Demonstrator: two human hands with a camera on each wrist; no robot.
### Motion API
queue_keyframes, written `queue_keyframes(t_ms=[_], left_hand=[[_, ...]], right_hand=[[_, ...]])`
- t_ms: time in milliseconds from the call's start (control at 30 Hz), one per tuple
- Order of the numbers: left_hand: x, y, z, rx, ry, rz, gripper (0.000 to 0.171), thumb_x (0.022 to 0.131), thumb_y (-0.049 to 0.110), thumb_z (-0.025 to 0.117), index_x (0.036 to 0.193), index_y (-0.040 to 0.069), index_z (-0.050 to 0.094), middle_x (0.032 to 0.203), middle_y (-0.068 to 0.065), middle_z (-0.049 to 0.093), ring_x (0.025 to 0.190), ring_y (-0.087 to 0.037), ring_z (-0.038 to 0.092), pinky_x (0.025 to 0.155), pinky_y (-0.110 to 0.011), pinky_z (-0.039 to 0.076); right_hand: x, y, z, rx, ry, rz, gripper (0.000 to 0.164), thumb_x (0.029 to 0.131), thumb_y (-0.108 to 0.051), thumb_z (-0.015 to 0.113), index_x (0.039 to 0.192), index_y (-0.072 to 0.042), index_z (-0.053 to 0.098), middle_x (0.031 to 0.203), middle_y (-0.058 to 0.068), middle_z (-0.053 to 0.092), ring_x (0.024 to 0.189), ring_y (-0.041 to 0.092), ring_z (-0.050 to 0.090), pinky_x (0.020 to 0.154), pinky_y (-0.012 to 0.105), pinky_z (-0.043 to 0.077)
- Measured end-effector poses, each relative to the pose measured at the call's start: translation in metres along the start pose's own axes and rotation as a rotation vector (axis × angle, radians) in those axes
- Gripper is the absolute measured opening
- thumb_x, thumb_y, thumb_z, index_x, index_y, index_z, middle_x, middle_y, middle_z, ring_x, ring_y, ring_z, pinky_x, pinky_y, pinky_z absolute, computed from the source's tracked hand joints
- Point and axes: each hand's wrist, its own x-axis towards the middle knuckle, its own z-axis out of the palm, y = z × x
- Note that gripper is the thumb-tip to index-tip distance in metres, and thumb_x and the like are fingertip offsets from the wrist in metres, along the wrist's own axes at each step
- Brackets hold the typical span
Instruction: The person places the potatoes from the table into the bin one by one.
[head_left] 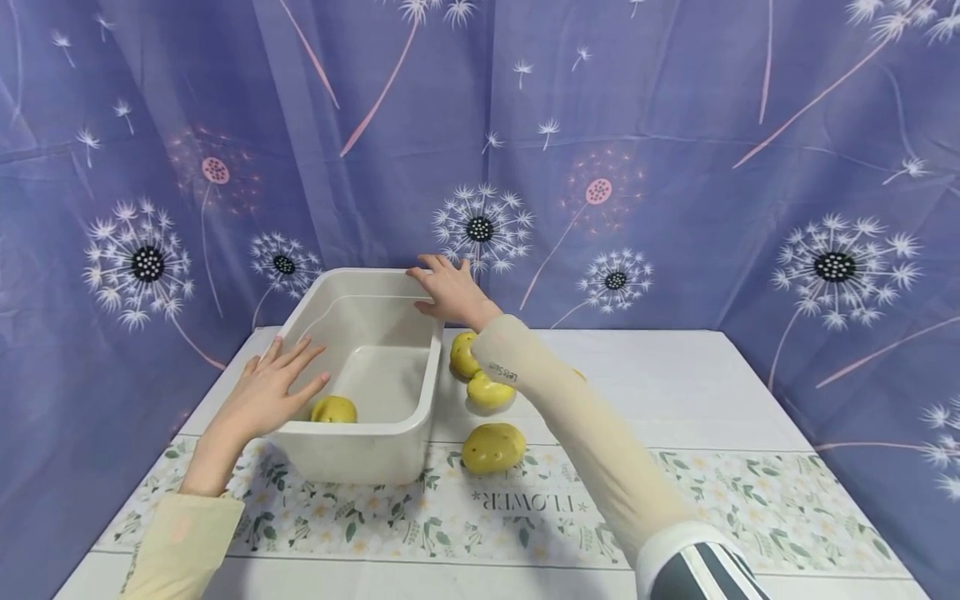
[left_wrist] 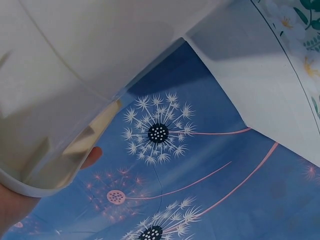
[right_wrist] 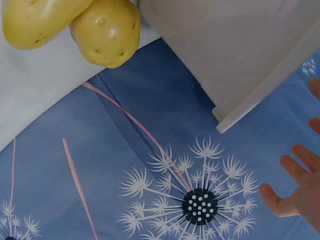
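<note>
One potato (head_left: 333, 409) lies inside the white bin (head_left: 348, 458), near its front wall.

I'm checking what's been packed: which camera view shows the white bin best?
The head view: it shows the white bin whole but for what the hands cover, with a potato inside. The left and right wrist views each show only a cropped part of its wall and rim.

Bin (head_left: 352, 460) on table (head_left: 645, 375), potato (head_left: 334, 409) inside, more potatoes (head_left: 493, 448) right of it, curtain (head_left: 675, 92) behind
</note>
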Motion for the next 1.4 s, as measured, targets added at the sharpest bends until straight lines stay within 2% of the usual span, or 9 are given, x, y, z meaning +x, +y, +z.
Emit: queue_keyframes(t_ms=[400,900,1267,1400], left_hand=[[-0.001,-0.001,0.0,-0.002,0.007,0.006,0.061,0.091,0.05,0.037,0.139,0.012,0.033,0.145,-0.021,0.023,0.133,-0.048,0.008,0.1,-0.069,0.006],[-0.002,0.0,0.001,0.015,0.024,0.014,0.061,0.091,0.049,0.038,0.138,0.011,0.034,0.145,-0.022,0.024,0.132,-0.05,0.009,0.098,-0.07,0.008],[-0.001,0.0,0.0,0.01,0.02,0.005,0.062,0.091,0.049,0.039,0.139,0.011,0.033,0.145,-0.022,0.024,0.131,-0.05,0.01,0.097,-0.071,0.009],[0.0,0.0,-0.001,0.009,0.015,0.008,0.063,0.091,0.05,0.038,0.139,0.011,0.032,0.145,-0.022,0.024,0.131,-0.051,0.01,0.096,-0.072,0.01]], right_hand=[[-0.009,0.013,0.003,0.003,0.032,0.009,0.051,0.085,-0.036,0.058,0.131,-0.019,0.044,0.142,0.012,0.033,0.132,0.032,0.028,0.099,0.064,0.023],[-0.019,0.024,0.002,0.008,0.074,0.015,0.049,0.083,-0.036,0.059,0.127,-0.019,0.047,0.138,0.011,0.039,0.126,0.027,0.035,0.094,0.055,0.031],[-0.03,0.034,0.005,0.004,0.095,-0.012,0.047,0.084,-0.035,0.058,0.126,-0.017,0.049,0.136,0.012,0.041,0.126,0.03,0.037,0.094,0.063,0.028],[-0.034,0.036,0.005,0.008,0.112,-0.024,0.046,0.084,-0.036,0.058,0.125,-0.017,0.05,0.135,0.012,0.043,0.124,0.029,0.039,0.093,0.063,0.029]])
